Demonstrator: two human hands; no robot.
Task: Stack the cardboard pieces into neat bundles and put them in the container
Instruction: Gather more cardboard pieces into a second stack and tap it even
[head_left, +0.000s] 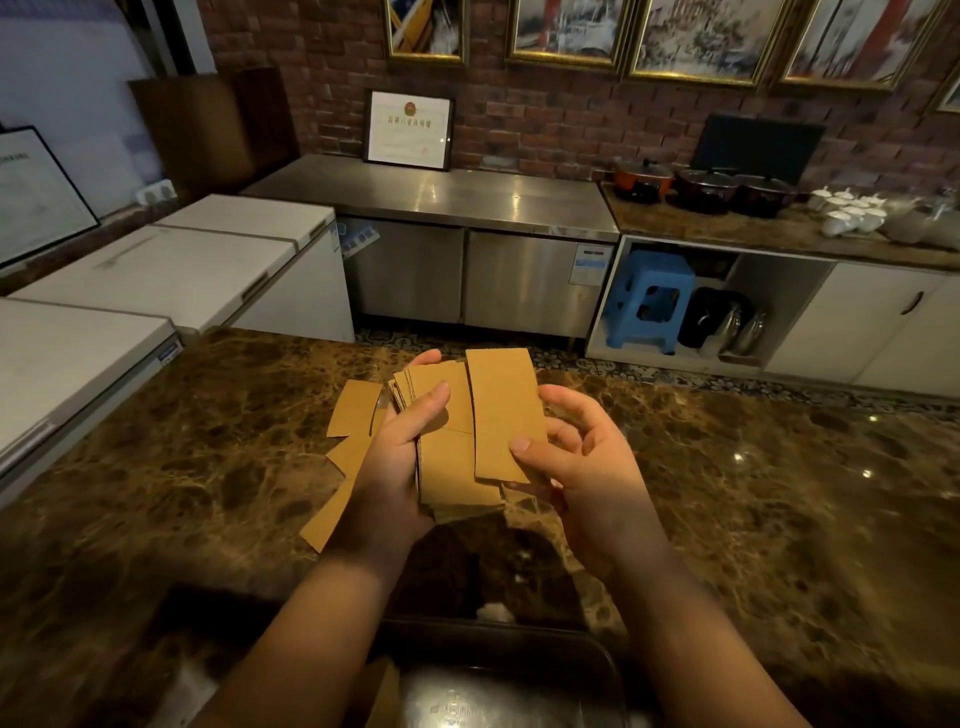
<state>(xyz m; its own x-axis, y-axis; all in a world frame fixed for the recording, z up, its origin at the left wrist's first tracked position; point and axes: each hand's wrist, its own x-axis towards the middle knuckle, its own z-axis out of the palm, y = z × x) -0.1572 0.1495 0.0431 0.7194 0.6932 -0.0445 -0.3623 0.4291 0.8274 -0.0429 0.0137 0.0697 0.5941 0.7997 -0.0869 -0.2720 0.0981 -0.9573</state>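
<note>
Above the marble counter my left hand (400, 457) grips a bundle of brown cardboard pieces (449, 410), thumb across its face and fingers behind. My right hand (576, 462) pinches a single cardboard piece (506, 410) by its lower right corner, holding it against the right side of the bundle. Several loose cardboard pieces (353, 415) lie on the counter to the left, partly hidden by my left hand. A dark container (597, 654) sits at the near edge, below my forearms; a bit of cardboard shows inside it.
The brown marble counter (753, 493) stretches left and right of my hands. White chest freezers (171, 270) stand to the left. Beyond the counter are a steel cabinet (467, 208) and a side counter with pots (701, 187).
</note>
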